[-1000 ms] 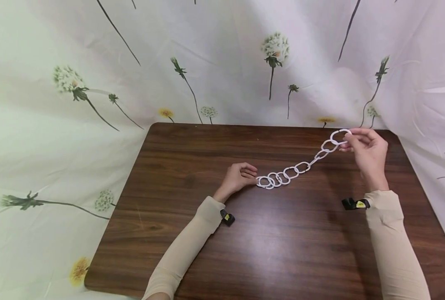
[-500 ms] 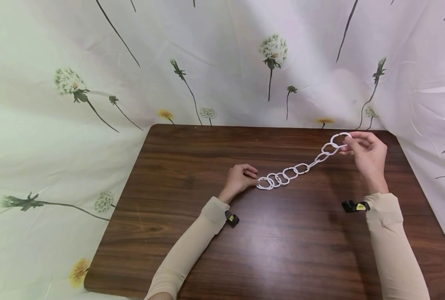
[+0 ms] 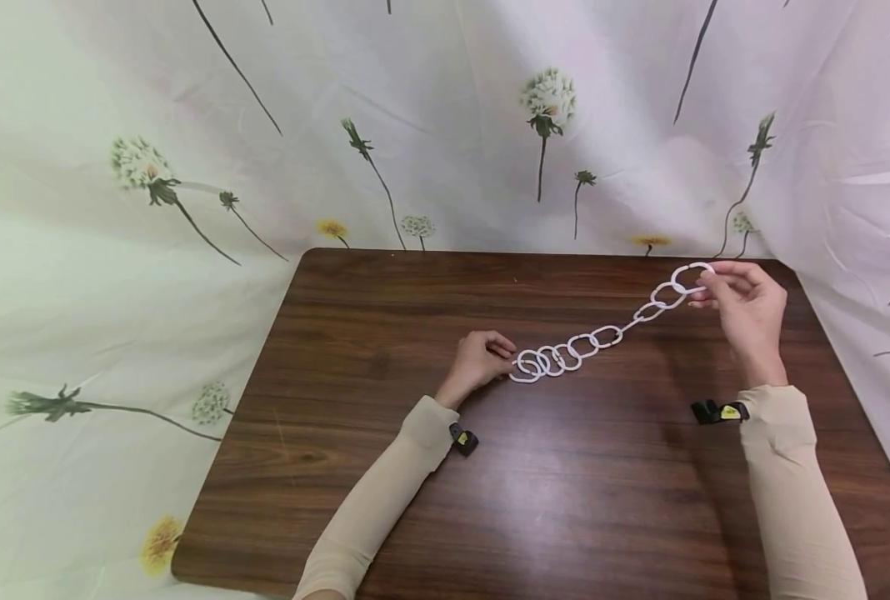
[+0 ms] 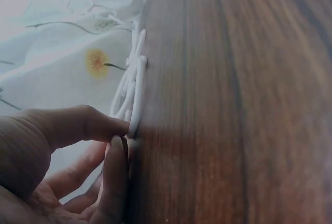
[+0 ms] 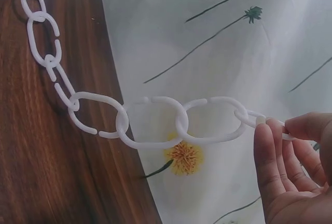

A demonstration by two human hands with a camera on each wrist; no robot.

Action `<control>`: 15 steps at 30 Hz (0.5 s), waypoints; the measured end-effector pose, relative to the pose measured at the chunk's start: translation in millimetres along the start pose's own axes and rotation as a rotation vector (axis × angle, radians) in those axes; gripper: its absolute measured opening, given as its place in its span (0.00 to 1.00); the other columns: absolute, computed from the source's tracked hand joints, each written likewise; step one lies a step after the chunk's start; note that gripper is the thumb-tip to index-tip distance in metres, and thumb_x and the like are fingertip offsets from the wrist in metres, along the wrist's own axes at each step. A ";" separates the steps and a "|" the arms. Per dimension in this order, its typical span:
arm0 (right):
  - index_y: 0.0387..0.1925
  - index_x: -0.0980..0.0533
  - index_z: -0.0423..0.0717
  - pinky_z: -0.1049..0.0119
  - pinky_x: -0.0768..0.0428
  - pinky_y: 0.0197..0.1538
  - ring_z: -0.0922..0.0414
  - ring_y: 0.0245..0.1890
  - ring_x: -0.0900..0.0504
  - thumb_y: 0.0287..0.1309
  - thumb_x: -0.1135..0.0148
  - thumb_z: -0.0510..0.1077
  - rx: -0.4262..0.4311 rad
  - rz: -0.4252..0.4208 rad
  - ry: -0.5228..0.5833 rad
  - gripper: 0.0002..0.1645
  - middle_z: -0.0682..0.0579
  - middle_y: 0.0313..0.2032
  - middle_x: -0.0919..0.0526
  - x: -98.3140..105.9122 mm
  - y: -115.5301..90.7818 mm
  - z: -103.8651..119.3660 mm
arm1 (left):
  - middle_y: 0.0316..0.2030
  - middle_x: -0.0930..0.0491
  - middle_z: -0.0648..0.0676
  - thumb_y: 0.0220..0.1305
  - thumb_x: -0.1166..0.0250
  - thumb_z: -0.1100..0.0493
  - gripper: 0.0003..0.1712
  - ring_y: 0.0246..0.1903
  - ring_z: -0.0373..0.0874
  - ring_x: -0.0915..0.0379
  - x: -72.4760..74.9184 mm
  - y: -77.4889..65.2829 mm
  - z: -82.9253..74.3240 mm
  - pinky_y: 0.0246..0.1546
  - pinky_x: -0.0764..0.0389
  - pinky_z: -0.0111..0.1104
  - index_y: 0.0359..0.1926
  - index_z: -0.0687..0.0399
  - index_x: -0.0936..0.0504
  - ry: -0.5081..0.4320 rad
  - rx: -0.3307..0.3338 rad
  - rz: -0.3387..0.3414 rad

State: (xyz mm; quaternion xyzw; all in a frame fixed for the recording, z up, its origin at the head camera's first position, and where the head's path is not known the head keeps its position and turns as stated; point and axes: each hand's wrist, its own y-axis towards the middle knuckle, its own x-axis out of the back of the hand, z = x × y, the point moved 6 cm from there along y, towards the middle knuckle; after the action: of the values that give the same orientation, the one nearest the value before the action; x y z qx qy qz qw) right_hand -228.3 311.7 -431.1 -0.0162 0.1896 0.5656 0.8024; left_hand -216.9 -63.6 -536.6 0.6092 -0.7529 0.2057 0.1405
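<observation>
A white plastic chain [image 3: 583, 345] of several oval links, some with a small gap in the rim, runs slantwise between the hands. The left hand [image 3: 480, 360] is low at the table, thumb and fingertip pinching the rim of the end link [image 4: 137, 99]. On that side several links bunch together and overlap on the wood. Higher up at the far right, the right hand [image 3: 749, 310] pinches the other end link between thumb and fingers. From there the chain [image 5: 150, 143] hangs in the air and slopes down to the table. The right fingertips partly hide the held link [image 5: 288, 137].
The brown wood-grain table [image 3: 385, 308] has a rounded far left corner. Behind and beside it hangs a white cloth [image 3: 445, 125] printed with dandelions. Black wrist cameras sit on the left [image 3: 463, 438] and right [image 3: 718, 412] sleeves.
The right hand has shifted slightly to the right with its end of the chain. Near the left hand, the end link has slid a little out from under its neighbour. The left hand has barely moved.
</observation>
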 end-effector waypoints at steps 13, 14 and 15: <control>0.39 0.19 0.30 0.68 0.13 0.23 0.57 0.16 0.14 0.59 0.32 0.24 -0.018 -0.034 0.034 0.07 0.46 0.25 0.12 11.6 1.0 -1.4 | 0.31 0.09 0.54 0.51 0.23 0.66 0.13 0.31 0.46 0.11 9.7 -0.9 0.6 0.40 0.15 0.35 0.41 0.58 0.11 0.235 -0.070 -0.138; 0.39 0.19 0.30 0.68 0.13 0.22 0.57 0.16 0.14 0.59 0.32 0.24 -0.020 -0.035 0.030 0.07 0.46 0.25 0.12 11.8 0.8 -2.4 | 0.31 0.09 0.53 0.51 0.23 0.65 0.14 0.32 0.46 0.11 9.1 -0.8 0.5 0.41 0.14 0.36 0.41 0.57 0.12 0.244 -0.066 -0.135; 0.39 0.19 0.30 0.68 0.13 0.22 0.57 0.16 0.14 0.59 0.32 0.24 -0.022 -0.036 0.028 0.07 0.46 0.25 0.12 12.0 0.5 -3.4 | 0.31 0.09 0.53 0.51 0.23 0.65 0.15 0.32 0.46 0.11 8.4 -0.7 0.7 0.43 0.14 0.37 0.42 0.57 0.12 0.248 -0.059 -0.130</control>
State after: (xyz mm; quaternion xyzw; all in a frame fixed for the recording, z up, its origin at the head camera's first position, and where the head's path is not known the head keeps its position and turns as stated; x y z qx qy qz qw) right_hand -226.2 321.8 -438.0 -0.0363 0.1943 0.5530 0.8094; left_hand -218.0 -71.3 -533.2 0.6221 -0.6945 0.2477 0.2632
